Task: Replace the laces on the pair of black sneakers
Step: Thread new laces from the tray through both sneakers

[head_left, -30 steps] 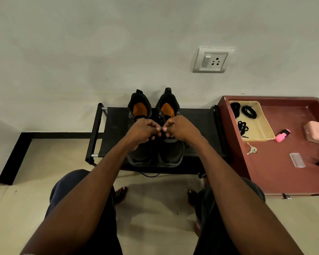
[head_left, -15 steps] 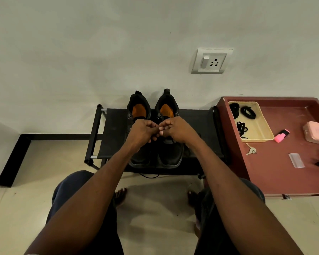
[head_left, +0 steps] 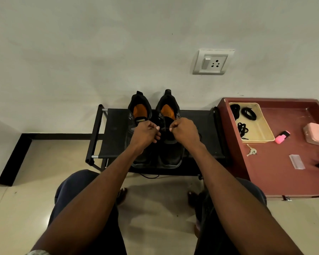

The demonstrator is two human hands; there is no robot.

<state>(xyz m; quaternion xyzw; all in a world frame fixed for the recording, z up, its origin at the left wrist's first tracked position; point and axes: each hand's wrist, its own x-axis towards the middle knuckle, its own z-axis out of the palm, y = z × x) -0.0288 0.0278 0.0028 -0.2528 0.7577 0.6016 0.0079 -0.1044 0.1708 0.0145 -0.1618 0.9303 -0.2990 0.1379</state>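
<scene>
Both hands down over the right-hand sneaker [head_left: 170, 142] on the black rack [head_left: 116, 129], its mate, the left-hand sneaker [head_left: 138, 126], touching alongside. Left hand [head_left: 145, 133] curled tight, thumb against fingers; right hand [head_left: 184, 132] curled the same way, a thin dark lace [head_left: 164, 128] seemingly pinched between them above the tongue (too small and dark to be sure). Looks like work on the lace at the upper eyelets, pulling ends apart, tightening or undoing, cannot tell which. Next move probably calls for a steady pull outward with even tension, then a finer pinch to feed or free an end.

Off to the right, a red table [head_left: 276, 173] with a cream tray [head_left: 261, 126] holding coiled black laces [head_left: 248, 113]. Near it, a pink highlighter [head_left: 282, 138], keys [head_left: 251, 151], a pink box [head_left: 316, 133]. Nothing between hands and shoe; only a loose cord [head_left: 149, 175] dangling below the rack's near edge.
</scene>
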